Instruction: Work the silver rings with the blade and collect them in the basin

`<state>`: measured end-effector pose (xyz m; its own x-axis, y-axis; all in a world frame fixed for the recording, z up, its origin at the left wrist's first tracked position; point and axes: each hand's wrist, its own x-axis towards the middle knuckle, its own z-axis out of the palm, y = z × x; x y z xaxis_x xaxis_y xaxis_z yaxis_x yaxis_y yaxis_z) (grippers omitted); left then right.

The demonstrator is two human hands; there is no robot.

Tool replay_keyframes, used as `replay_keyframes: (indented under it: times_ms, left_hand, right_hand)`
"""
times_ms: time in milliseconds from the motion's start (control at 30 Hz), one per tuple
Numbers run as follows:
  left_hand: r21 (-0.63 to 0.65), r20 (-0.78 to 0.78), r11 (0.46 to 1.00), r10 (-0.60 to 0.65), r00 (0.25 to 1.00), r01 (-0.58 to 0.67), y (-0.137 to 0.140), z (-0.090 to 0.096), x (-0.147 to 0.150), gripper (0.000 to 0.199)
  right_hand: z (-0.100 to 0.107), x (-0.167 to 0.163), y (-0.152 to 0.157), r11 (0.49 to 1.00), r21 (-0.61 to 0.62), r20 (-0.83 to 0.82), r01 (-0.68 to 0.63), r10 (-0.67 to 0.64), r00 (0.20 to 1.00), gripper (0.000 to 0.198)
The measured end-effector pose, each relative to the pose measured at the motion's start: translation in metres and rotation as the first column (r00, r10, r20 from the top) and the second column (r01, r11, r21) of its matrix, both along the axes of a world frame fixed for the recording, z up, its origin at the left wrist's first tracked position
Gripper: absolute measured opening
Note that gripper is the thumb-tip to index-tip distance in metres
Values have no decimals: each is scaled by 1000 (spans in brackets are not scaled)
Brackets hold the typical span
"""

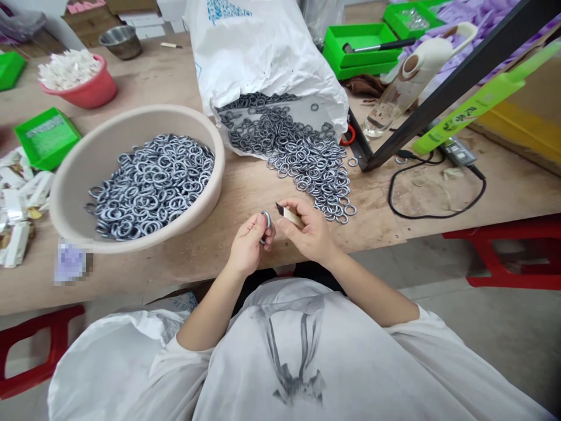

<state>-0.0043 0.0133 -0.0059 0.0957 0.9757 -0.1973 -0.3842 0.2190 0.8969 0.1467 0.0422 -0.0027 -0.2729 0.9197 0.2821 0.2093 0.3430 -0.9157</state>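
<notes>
Between the thumb and fingers of my left hand (249, 245) is one grey ring (267, 220), held upright near the table's front edge. My right hand (312, 233) is closed around a small knife with a pale handle (293, 217); its short dark blade (279, 209) points toward the ring, a little apart from it. Just beyond my hands lies a loose pile of grey rings (322, 175), spilling from the mouth of a white sack (272, 52). To the left stands a wide beige basin (214, 158) heaped with similar rings (153, 187).
A black metal bar (438, 88) slants up at the right, beside a clear bottle (390, 105) and a black cable (394, 199). Green trays (359, 41) sit at the back. Left are a red bowl (94, 88) of white pieces and a green tray (48, 137). Red stools (512, 251) flank me.
</notes>
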Motion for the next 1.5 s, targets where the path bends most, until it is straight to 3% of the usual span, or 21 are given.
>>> replay_keyframes:
  times_ms: [67,133,233,400,500,600,700,800,867,967,1067,1133,1200,1233,1300,1367,1433,1500]
  left_hand:
    - [-16,31,999,-31,999,32,-3,2,1,50]
    - [-8,67,997,-80,995,81,-5,4,1,48]
    - [16,110,989,-147,983,146,-8,7,0,46]
    - [-45,189,992,-106,976,116,-8,6,-3,47]
    - [-72,207,992,-89,974,106,-7,6,-2,46]
    - [-62,225,991,-98,969,115,-8,6,-1,47]
    - [-16,228,983,-173,958,181,-13,8,-3,48]
    - [41,178,947,-320,930,318,-19,11,-7,49]
    - [55,157,936,-351,923,346,-22,12,-9,48]
    - [17,159,961,-276,948,276,-19,11,-12,40]
    - [-54,150,977,-197,969,207,-12,7,-13,28]
    - [-106,151,983,-135,979,152,-7,2,-15,31]
    - [-149,163,985,-58,985,82,-2,-2,-16,28]
    - [-165,167,985,-17,986,45,0,-4,-16,25]
    - [-186,169,982,53,984,-21,4,-7,-15,25]
    - [-201,167,979,79,983,-44,6,-7,-10,32]
    - [-212,179,977,35,983,4,6,-6,-4,43]
    - [-211,197,974,-39,980,81,4,-4,3,52]
  right_hand:
    - [5,-2,2,998,-19,-13,-65,65,998,29]
    - [7,-4,4,985,-117,-81,-129,120,989,34]
    - [7,-4,7,972,-202,-105,-121,101,989,50]
    - [13,4,-2,984,96,184,-152,132,974,55]
    - [18,5,-10,967,176,306,-183,122,944,55]
    - [18,3,-13,963,189,340,-192,119,933,52]
    - [9,4,-5,975,118,315,-186,141,939,53]
    - [-4,10,17,999,1,358,-42,39,933,58]
    - [-9,16,36,995,14,512,99,-92,854,52]
    - [-12,22,60,960,135,751,244,-260,607,35]
    - [-14,24,76,949,156,878,274,-260,401,34]
    - [-16,24,83,951,141,897,276,-241,371,30]
    - [-16,25,84,949,136,862,283,-254,439,26]
    - [-15,25,83,953,116,816,281,-253,519,24]
    - [-11,24,75,973,10,621,229,-185,762,21]
    - [-7,18,61,987,-142,269,71,-31,963,21]
    - [-6,9,44,955,-266,-78,-127,110,991,25]
    - [-8,-1,30,900,-356,-269,-250,158,950,32]
